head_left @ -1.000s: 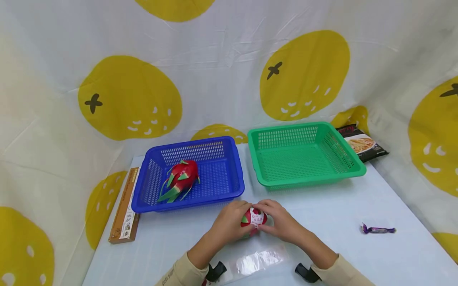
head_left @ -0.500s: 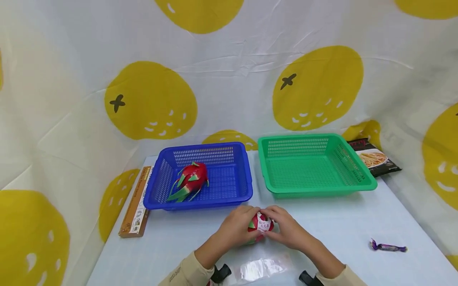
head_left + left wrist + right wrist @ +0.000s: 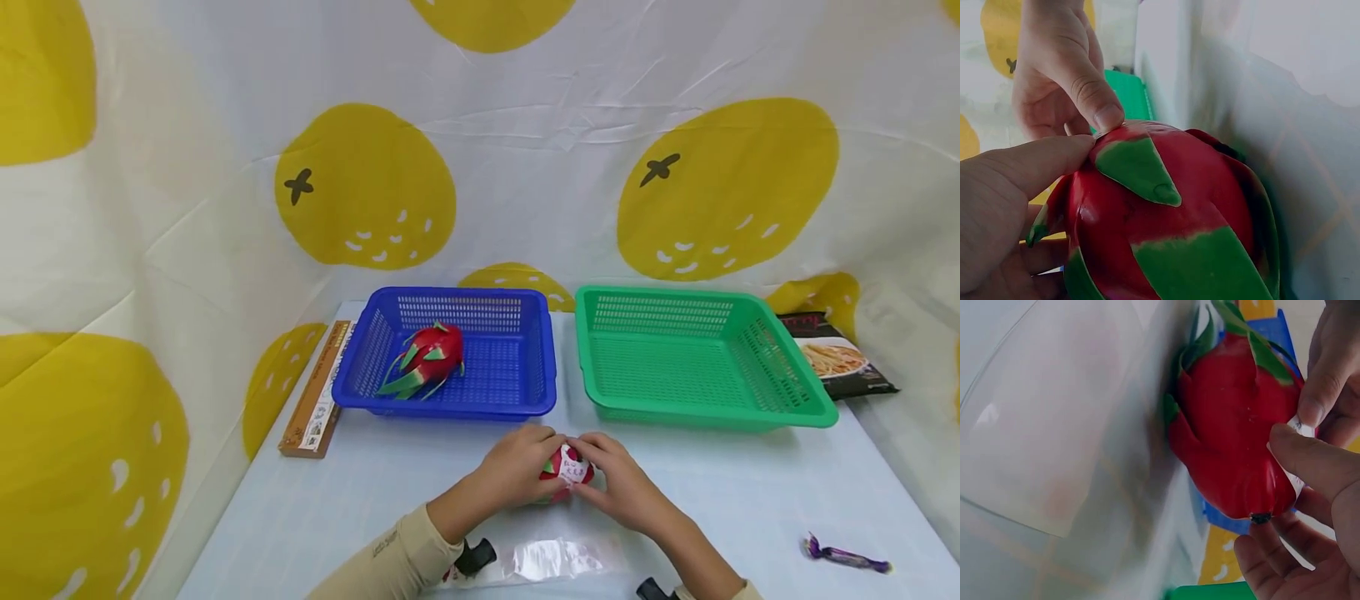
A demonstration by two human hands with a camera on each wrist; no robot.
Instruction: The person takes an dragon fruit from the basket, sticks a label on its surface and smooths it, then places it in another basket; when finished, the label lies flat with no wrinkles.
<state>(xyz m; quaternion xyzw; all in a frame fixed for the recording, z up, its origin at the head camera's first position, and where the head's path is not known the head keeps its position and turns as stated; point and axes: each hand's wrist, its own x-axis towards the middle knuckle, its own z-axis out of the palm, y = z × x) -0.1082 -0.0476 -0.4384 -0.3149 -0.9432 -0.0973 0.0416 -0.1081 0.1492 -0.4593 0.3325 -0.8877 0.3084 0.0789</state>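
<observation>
A red dragon fruit (image 3: 557,493) with green scales lies on the white table between my hands. A white label (image 3: 573,467) with writing is on its upper side. From the left, my left hand (image 3: 517,468) holds the fruit, thumb on top and fingers along the far side. My right hand (image 3: 618,483) holds it from the right. Both thumbs meet at the label, as the right wrist view shows; there the fruit (image 3: 1232,419) has its dark end between my right fingers. Its green-tipped scales (image 3: 1138,169) show closely in the left wrist view.
A blue basket (image 3: 495,408) with another dragon fruit (image 3: 435,354) stands behind, beside a green basket (image 3: 697,412). A brown box (image 3: 311,408) lies left, a black food packet (image 3: 847,362) right. A purple-wrapped candy (image 3: 847,556) and a clear plastic bag (image 3: 555,560) lie nearer.
The head view has turned left, so the whole scene sits further right. Both hands keep hold of the dragon fruit in about the same place on the table.
</observation>
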